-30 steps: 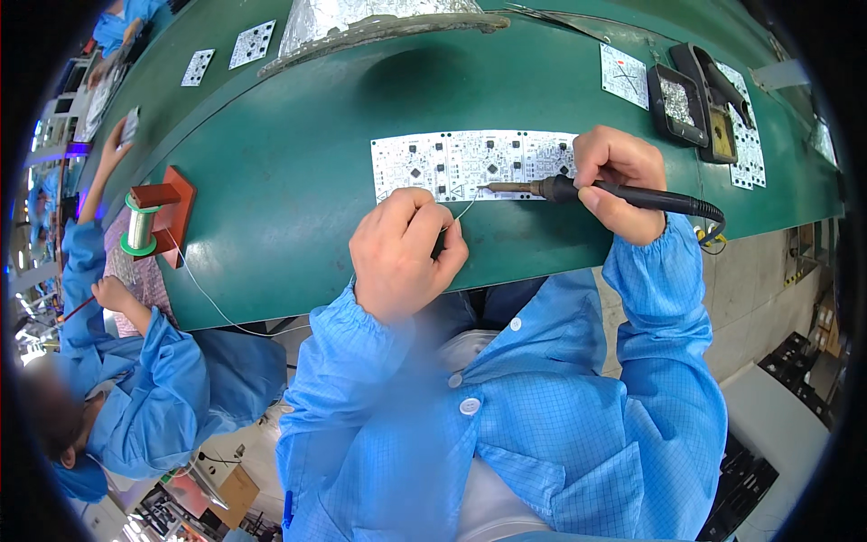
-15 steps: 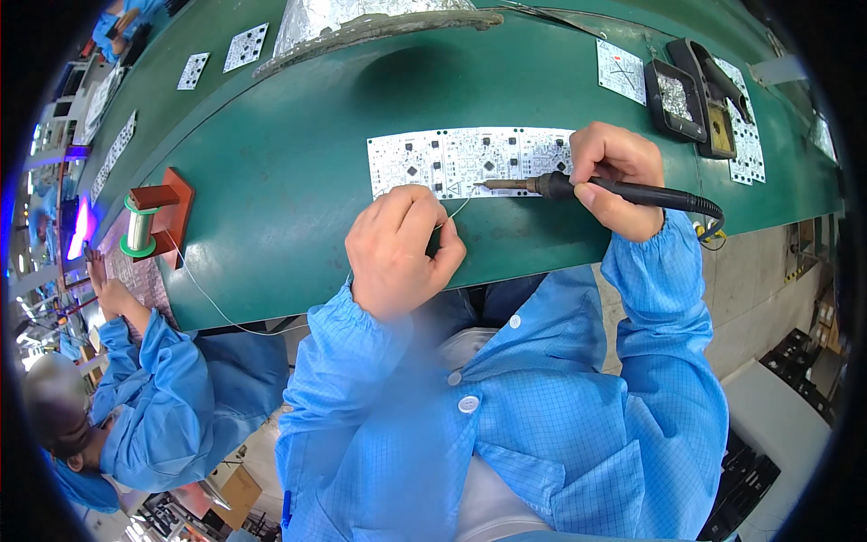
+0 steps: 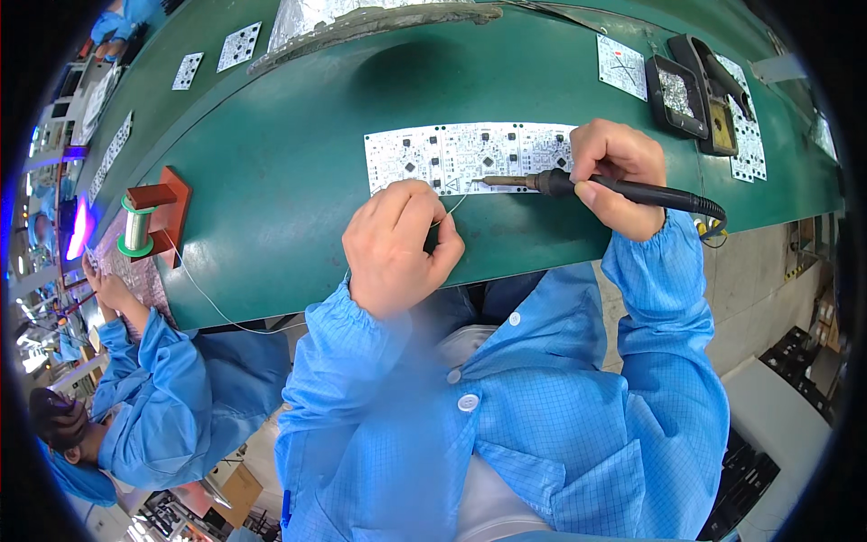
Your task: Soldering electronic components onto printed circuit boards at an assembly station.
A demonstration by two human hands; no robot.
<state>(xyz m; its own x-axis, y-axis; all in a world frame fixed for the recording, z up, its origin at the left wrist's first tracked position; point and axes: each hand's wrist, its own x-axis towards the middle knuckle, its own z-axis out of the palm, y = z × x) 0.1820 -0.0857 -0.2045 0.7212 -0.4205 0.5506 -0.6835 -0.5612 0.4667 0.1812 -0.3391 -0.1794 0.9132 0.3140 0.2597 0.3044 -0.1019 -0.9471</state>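
Note:
My right hand (image 3: 621,177) is closed round the black handle of a soldering iron (image 3: 558,182), its tip pointing left onto a white circuit board panel (image 3: 394,155). My left hand (image 3: 402,246) pinches a thin solder wire (image 3: 462,200) whose free end meets the board close to the iron's tip. Whether wire and tip touch is too small to tell. The panel lies flat on the green bench, its right end partly behind my right hand. From below my left hand the wire runs in a loose loop to a solder spool (image 3: 137,229) on a red-brown stand (image 3: 179,212).
A soldering iron holder (image 3: 709,81) with a tray of metal bits (image 3: 675,98) stands at the far right, beside more white boards (image 3: 621,68). A foil-covered hood (image 3: 361,16) overhangs the far edge. At the left sits a co-worker in blue (image 3: 172,411). Several boards (image 3: 238,47) lie far left.
Both hands, the iron and the solder wire hold nearly the same place over the board. The view has shifted very slightly. The co-worker's head at the left has moved a little.

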